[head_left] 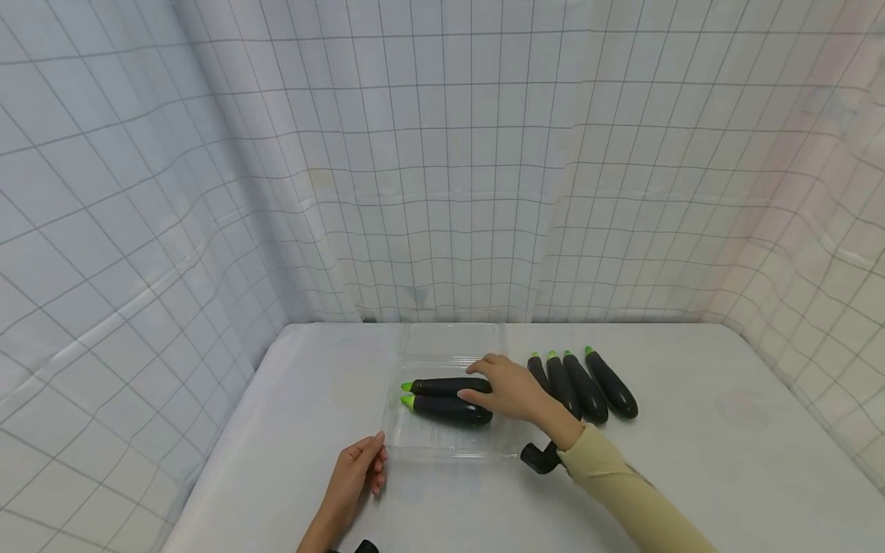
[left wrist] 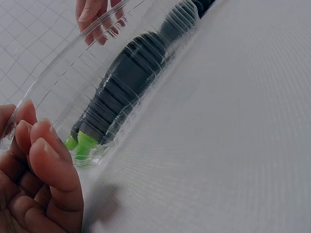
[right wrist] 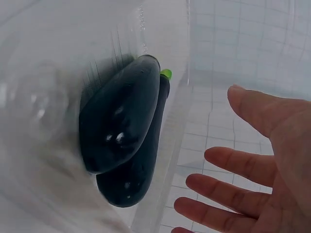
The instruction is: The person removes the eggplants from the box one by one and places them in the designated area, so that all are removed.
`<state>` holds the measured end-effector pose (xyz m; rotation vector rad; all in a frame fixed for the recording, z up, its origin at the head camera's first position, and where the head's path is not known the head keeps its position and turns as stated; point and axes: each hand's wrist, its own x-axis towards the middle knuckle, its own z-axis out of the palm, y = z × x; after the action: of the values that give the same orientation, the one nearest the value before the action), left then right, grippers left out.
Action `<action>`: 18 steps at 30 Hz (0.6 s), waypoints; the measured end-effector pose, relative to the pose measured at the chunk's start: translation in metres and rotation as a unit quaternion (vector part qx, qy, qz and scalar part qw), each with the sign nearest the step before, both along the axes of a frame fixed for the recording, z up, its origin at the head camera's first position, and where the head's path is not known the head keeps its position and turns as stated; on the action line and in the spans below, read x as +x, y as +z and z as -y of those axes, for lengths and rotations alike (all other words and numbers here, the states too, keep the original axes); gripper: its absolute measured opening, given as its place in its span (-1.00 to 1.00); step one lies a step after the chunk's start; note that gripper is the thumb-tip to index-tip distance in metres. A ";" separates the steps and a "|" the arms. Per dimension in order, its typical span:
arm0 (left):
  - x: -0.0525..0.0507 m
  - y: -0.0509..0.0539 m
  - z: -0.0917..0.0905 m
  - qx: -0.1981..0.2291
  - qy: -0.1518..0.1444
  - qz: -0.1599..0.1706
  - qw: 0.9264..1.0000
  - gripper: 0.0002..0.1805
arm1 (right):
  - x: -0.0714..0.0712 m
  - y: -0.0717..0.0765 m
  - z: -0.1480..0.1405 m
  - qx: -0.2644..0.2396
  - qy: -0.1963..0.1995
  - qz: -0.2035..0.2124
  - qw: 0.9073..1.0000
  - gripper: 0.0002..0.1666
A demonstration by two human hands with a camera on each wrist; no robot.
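Observation:
A clear plastic container (head_left: pixel 432 442) lies on the table with its lid folded back. Inside, two dark eggplants with green stems rest side by side: the front eggplant (head_left: pixel 449 411) and the rear eggplant (head_left: pixel 442 385). My left hand (head_left: pixel 353 472) pinches the container's near left corner; the left wrist view shows the clear rim between thumb and curled fingers (left wrist: pixel 57 160). Over the right end of the eggplants hovers my right hand (head_left: pixel 515 390). Its fingers (right wrist: pixel 238 165) are spread and hold nothing in the right wrist view, apart from both eggplants.
Several more eggplants (head_left: pixel 588 392) lie in a row on the white table (head_left: pixel 705 461), right of the container and partly behind my right wrist. A checked white curtain (head_left: pixel 442 192) surrounds the table at the back and sides.

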<state>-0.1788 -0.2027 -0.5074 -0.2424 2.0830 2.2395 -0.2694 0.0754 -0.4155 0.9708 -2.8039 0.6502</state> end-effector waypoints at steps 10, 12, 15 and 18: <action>0.000 -0.001 0.000 0.001 -0.005 -0.002 1.000 -0.54 | -0.005 -0.005 0.015 0.070 0.026 0.025 0.997 -0.43; 0.000 -0.001 0.000 0.002 -0.007 -0.001 1.000 -0.54 | -0.005 -0.006 0.018 0.081 0.025 0.023 0.996 -0.44; 0.000 0.000 0.000 0.002 -0.010 -0.001 1.000 -0.55 | -0.006 -0.006 0.021 0.096 0.023 0.020 0.995 -0.45; 0.000 -0.001 0.000 0.001 -0.010 -0.003 1.000 -0.54 | -0.007 -0.005 0.023 0.104 0.019 0.023 0.994 -0.48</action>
<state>-0.1787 -0.2027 -0.5083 -0.2148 2.0754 2.2336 -0.2760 0.0524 -0.4207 1.0568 -2.9471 0.3954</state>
